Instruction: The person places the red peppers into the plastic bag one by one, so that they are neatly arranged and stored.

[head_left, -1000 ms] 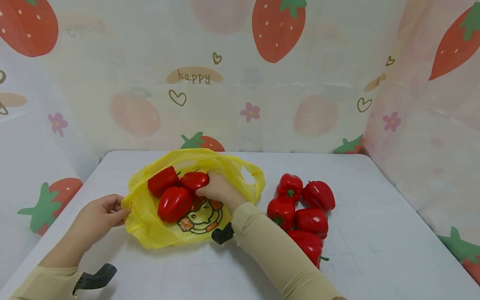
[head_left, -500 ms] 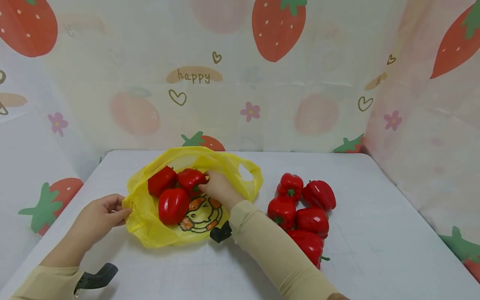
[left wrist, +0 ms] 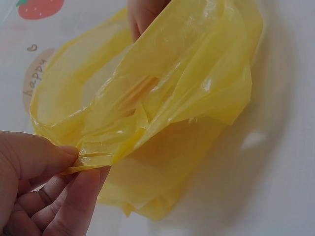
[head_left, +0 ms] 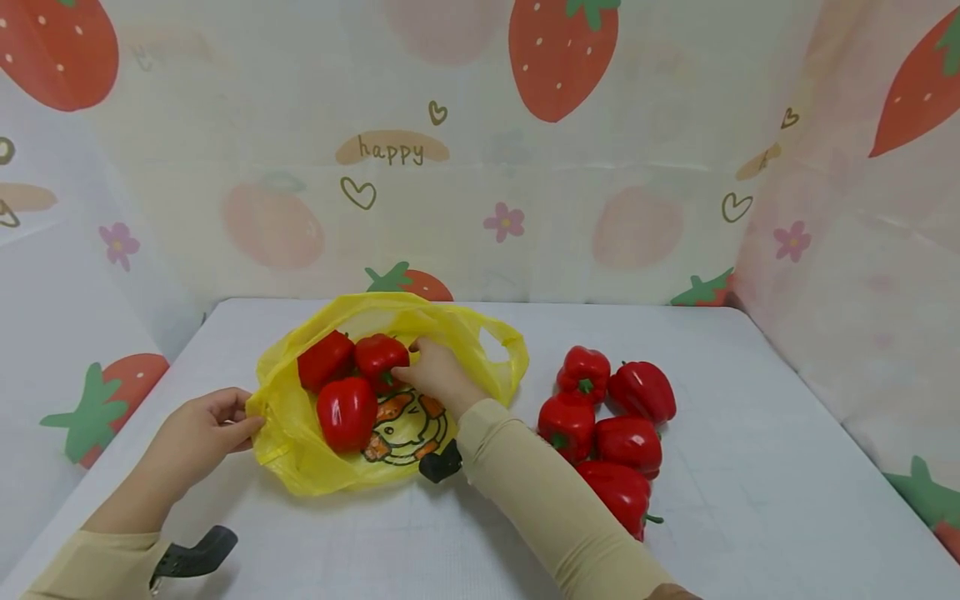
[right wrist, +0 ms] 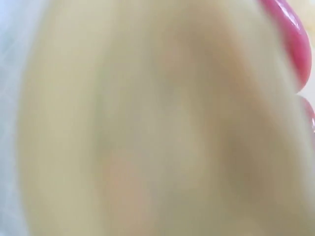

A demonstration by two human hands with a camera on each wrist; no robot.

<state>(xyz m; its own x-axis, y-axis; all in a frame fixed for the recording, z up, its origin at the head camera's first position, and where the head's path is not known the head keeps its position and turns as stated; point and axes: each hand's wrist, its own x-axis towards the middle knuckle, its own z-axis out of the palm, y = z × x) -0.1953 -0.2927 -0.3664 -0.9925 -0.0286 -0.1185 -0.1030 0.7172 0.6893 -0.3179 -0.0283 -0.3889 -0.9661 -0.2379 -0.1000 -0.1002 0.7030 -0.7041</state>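
Note:
A yellow plastic bag (head_left: 300, 467) lies on the table with its mouth towards me. My left hand (head_left: 197, 437) pinches the bag's left rim; the left wrist view shows the thumb and fingers closed on the gathered plastic. Inside are three red bell peppers: one at the back left (head_left: 326, 360), one in front (head_left: 347, 414) and one at the back right (head_left: 380, 360). Reaching into the bag, my right hand (head_left: 442, 375) holds the back right pepper by its right side, thumb in front. Its far fingertips are partly hidden. Blurred sleeve fills most of the right wrist view.
Several more red bell peppers (head_left: 628, 444) lie close together on the white table (head_left: 750, 467), right of the bag and beside my right forearm. One bag handle (head_left: 517, 362) stands up at the right. A strawberry-printed cloth (head_left: 480, 167) hangs behind the table.
The pepper at my right hand has turned, so its stem end now shows, and it sits slightly farther left. The front pepper has also shifted a little. My left hand stays on the rim.

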